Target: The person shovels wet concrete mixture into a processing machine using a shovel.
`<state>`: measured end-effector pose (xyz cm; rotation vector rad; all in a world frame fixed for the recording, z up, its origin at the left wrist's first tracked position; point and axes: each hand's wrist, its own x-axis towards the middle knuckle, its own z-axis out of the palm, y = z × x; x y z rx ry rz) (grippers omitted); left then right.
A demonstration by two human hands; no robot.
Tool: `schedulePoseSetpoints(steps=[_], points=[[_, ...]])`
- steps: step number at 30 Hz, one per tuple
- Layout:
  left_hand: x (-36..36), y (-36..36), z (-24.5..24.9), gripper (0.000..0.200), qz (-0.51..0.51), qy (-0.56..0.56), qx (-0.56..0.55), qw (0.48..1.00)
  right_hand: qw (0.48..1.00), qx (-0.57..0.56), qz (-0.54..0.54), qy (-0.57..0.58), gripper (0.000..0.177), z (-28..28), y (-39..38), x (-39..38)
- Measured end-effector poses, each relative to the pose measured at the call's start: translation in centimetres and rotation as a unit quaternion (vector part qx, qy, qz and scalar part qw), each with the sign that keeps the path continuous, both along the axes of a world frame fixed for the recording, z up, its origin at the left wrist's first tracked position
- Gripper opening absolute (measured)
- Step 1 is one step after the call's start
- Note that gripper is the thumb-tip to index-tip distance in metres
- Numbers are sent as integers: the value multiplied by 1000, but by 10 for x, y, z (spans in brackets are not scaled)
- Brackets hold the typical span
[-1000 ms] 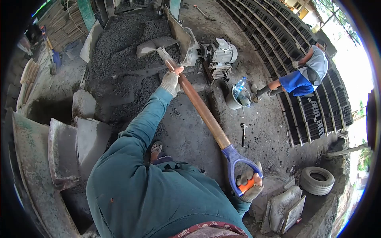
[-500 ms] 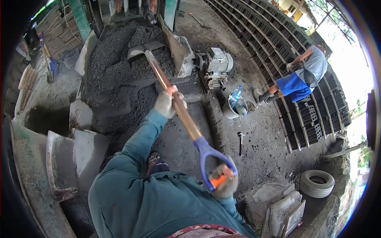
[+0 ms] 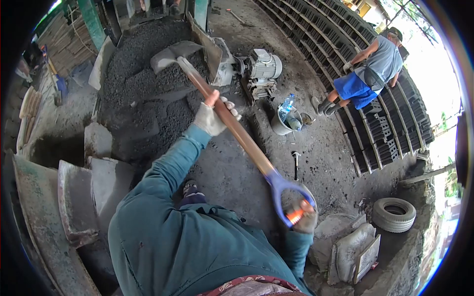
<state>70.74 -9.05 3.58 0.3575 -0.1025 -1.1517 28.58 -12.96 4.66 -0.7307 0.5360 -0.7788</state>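
A shovel (image 3: 242, 137) with a wooden shaft and a blue D-shaped handle lies diagonally across the view. My left hand (image 3: 215, 116), in a pale glove with bare fingertips, is wrapped round the upper part of the shaft. At the other end my right hand (image 3: 303, 217), also gloved, grips the orange crossbar inside the blue handle. The shovel's grey blade (image 3: 170, 55) is over the dark heap of loose material (image 3: 133, 61), its inner face not clearly visible.
A motor (image 3: 264, 66) stands right of the heap, near a bucket (image 3: 281, 127) holding bottles. A hammer (image 3: 296, 165) lies on the ground. A co-worker (image 3: 370, 74) bends by racks of blocks (image 3: 385, 133). A tyre (image 3: 394, 222) and slabs (image 3: 350, 251) are at lower right.
Both hands still hold the shovel. Its handle end and my right hand have moved right and slightly up, while the blade has shifted a little left and up. The co-worker's posture has changed.
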Motion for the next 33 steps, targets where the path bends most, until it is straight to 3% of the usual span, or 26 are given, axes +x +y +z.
schedulePoseSetpoints(steps=[2, 4, 9, 13, 16, 18, 19, 20, 22, 24, 25, 26, 27, 28, 29, 30, 31, 33], points=[[-26, -6, -14, 28, -13, 45, -26, 999, 994, 66, -75, 32, 58, -36, -12, -91], [-59, -4, -27, 23, -46, 44, -15, 998, 987, 49, -129, 88, 54, -33, 0, -158], [-101, 2, -45, 18, -104, 90, 21, 990, 950, 25, -229, 210, 53, 10, 33, -191], [-68, 3, -45, 19, -80, 60, 48, 994, 934, -6, -244, 262, 52, 32, 45, -156], [-11, 1, -51, 18, -27, 28, 92, 995, 941, -36, -204, 268, 51, 19, 49, -109], [42, -2, -47, 20, -15, 20, 98, 995, 956, -96, -134, 242, 47, -35, 38, -91], [73, -3, -44, 21, 49, -20, 137, 989, 979, -27, -136, 150, 44, -27, 55, -37], [109, -6, -42, 23, 109, -59, 177, 976, 963, -66, -120, 234, 43, -6, 68, 27], [197, -15, -67, 27, 203, -72, 185, 959, 943, -222, -46, 244, 48, -37, 82, 85], [198, -7, -47, 31, 138, -62, 162, 975, 950, -242, 1, 198, 61, 9, 83, 96], [207, -5, -26, 34, 112, -64, 143, 981, 916, -315, -48, 244, 68, 40, 72, 86], [192, -4, -20, 40, 83, -33, 68, 994, 908, -315, -112, 252, 65, 58, 57, 65], [145, 12, 21, 42, 109, -15, 76, 991, 881, -370, -190, 226, 65, 76, 39, 49], [127, 18, 27, 46, 45, 11, -35, 998, 826, -459, -197, 263, 69, 111, 24, 35], [111, 16, 28, 50, 28, 49, -73, 996, 780, -507, -247, 270, 78, 125, -2, 18], [88, 20, 45, 52, 31, 89, -72, 993, 673, -603, -311, 295, 81, 137, -31, 0], [69, 27, 53, 52, 10, 95, -68, 993, 596, -608, -388, 353, 75, 166, -32, 10], [42, 38, 48, 59, -3, -49, -126, 991, 492, -651, -455, 356, 69, 208, -43, 23]])
